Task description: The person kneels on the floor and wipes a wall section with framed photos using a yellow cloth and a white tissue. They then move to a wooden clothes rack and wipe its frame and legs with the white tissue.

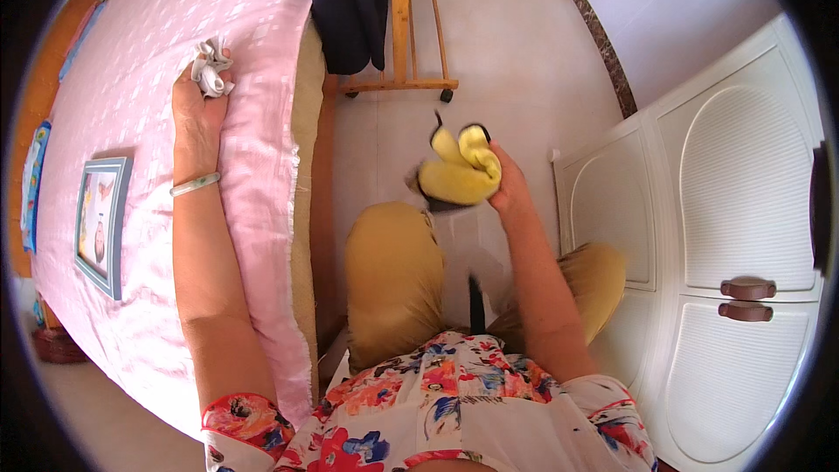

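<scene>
On the pink bedspread [262, 137] at the left, my left hand [200, 88] rests palm up, holding a crumpled white cloth [213, 69]. My right hand [510, 180] grips the right side of a folded yellow cloth item with dark edging [459, 174], held up over the floor in front of my knees. A thin dark strip sticks up from the item. My right fingers are mostly hidden behind it. A framed photo [122, 229] in a blue-grey frame lies on the bed, left of my left forearm.
A wooden rack on casters [401, 85] with dark clothing [347, 13] hanging from it stands ahead. White cabinet doors with brown handles [747, 288] are close on my right. The bed's side runs along my left.
</scene>
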The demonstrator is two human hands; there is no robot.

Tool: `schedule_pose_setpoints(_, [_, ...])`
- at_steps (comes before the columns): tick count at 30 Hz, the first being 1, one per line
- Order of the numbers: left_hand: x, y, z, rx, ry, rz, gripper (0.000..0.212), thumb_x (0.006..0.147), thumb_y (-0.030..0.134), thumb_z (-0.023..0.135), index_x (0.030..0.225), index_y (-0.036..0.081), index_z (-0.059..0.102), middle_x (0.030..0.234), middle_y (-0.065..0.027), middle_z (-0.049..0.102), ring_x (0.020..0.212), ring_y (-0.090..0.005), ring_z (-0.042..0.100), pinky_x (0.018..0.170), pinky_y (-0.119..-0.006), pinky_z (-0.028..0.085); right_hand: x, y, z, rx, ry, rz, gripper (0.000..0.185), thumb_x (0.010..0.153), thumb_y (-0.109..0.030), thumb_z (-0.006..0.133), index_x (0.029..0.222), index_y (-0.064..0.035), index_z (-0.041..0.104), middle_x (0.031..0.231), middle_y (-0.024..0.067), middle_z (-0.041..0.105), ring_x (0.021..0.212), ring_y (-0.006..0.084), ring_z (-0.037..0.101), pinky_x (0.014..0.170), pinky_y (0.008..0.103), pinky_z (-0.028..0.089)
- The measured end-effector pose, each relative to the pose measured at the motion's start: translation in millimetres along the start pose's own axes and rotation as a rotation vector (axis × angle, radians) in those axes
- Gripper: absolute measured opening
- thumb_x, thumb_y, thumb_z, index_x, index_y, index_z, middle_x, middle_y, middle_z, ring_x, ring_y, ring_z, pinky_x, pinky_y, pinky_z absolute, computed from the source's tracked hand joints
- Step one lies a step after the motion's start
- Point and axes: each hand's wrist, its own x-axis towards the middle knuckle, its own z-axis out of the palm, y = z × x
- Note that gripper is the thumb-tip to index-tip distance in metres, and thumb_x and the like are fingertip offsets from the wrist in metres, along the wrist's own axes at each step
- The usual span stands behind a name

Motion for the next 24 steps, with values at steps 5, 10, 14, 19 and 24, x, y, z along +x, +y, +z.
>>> schedule_pose_setpoints(5, [-18.7, -9.1, 49.5, 0.247, 0.1, 0.104, 0.021, 0.094, 0.01, 0.042, 0.11, -0.002, 0.047, 0.099, -0.0163, 0.058, 0.087, -0.0266, 0.061, 0.067, -0.035, 0.053, 12.2, 20.7, 85.7, 0.372, -0.177, 0.006, 0.031, 0.094, -0.027, 0.05, 0.111, -0.0004, 0.056, 0.11, 0.0153, 0.061, 0.101, 0.0288, 0.059, 0.091, 0.043, 0.048])
schedule_pose_setpoints(10, [-22.7, -11.3, 58.1, 0.367, 0.091, 0.164, 0.02, 0.092, 0.009, 0.047, 0.11, -0.001, 0.048, 0.094, -0.0136, 0.06, 0.079, -0.0234, 0.063, 0.062, -0.03, 0.051, 40.1, 62.8, 136.8, 0.298, -0.248, 0.124, 0.036, 0.094, -0.032, 0.051, 0.113, -0.002, 0.056, 0.11, 0.0141, 0.061, 0.101, 0.0282, 0.058, 0.091, 0.0441, 0.047])
schedule_pose_setpoints(14, [-25.7, -14.7, 65.5, 0.457, 0.088, 0.165, 0.027, 0.091, 0.01, 0.048, 0.115, -0.001, 0.047, 0.096, -0.0142, 0.06, 0.08, -0.0232, 0.064, 0.059, -0.029, 0.05, 53.9, 149.6, 142.2, 0.025, -0.293, 0.111, 0.039, 0.095, -0.037, 0.045, 0.112, -0.0025, 0.055, 0.107, 0.0121, 0.062, 0.104, 0.0279, 0.057, 0.089, 0.0442, 0.046])
schedule_pose_setpoints(19, [-30.9, -14.8, 70.0, 0.504, 0.103, 0.164, 0.023, 0.089, 0.005, 0.049, 0.111, 0.0, 0.051, 0.098, -0.0128, 0.061, 0.084, -0.0233, 0.064, 0.068, -0.029, 0.053, 43.6, 268.1, 107.0, -1.369, -0.952, -0.28, 0.045, 0.097, -0.027, 0.033, 0.129, 0.0048, 0.038, 0.127, 0.0196, 0.046, 0.117, 0.0339, 0.044, 0.103, 0.0395, 0.03])
schedule_pose_setpoints(24, [-32.4, -20.7, 65.2, 0.607, 0.108, 0.167, 0.026, 0.088, 0.007, 0.05, 0.114, 0.003, 0.051, 0.102, -0.0097, 0.059, 0.089, -0.0201, 0.062, 0.078, -0.03, 0.053, 31.5, 271.4, 124.3, -0.726, -0.75, -0.463, 0.054, 0.094, -0.02, 0.032, 0.141, 0.0047, 0.022, 0.142, 0.0195, 0.035, 0.132, 0.0313, 0.031, 0.11, 0.039, 0.018])
